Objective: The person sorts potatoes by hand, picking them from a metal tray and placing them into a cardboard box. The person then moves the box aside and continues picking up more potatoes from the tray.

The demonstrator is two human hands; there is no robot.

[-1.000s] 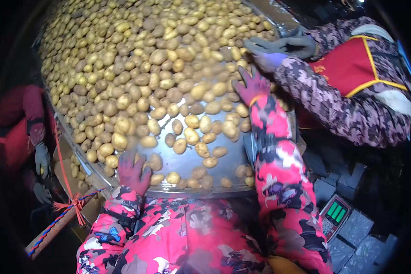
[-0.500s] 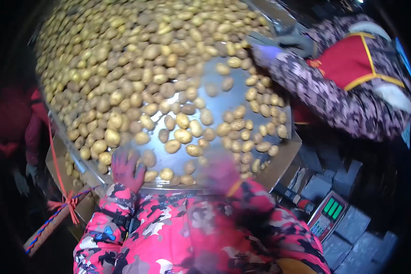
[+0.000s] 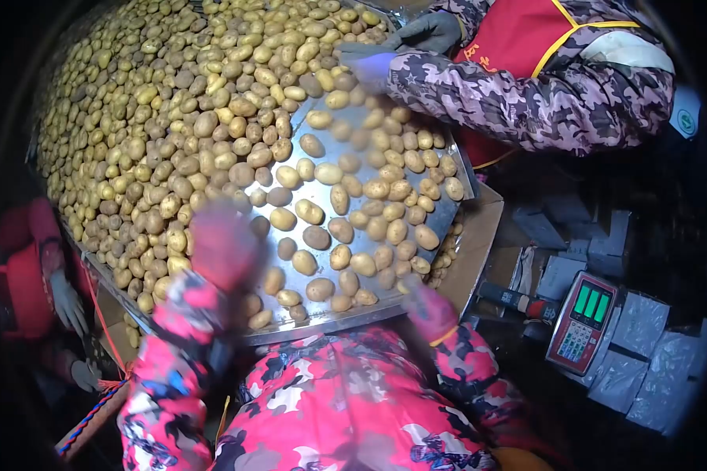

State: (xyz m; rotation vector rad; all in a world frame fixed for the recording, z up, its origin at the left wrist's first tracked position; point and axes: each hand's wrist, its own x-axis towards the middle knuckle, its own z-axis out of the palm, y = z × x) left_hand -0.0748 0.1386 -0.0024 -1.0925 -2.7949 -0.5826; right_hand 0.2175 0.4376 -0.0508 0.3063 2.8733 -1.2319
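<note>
Left hand (image 3: 224, 245) is raised over the bench (image 3: 322, 322), blurred, grip unreadable, with potatoes (image 3: 316, 237) just right of it. Right hand (image 3: 428, 308) is at the near corner, grip unclear.

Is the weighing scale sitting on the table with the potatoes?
No, the scale sits to the right among grey blocks, apart from the table.

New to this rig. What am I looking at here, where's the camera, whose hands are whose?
One picture, from a camera worn on a person's head, looking down. The pink camouflage sleeves are that person's: the gloved left hand, blurred, is over the potatoes heaped on a metal table; the right hand is at its near edge. Whether either holds a potato cannot be told. A co-worker's gloved hand touches the pile opposite. A weighing scale sits at right.
</note>
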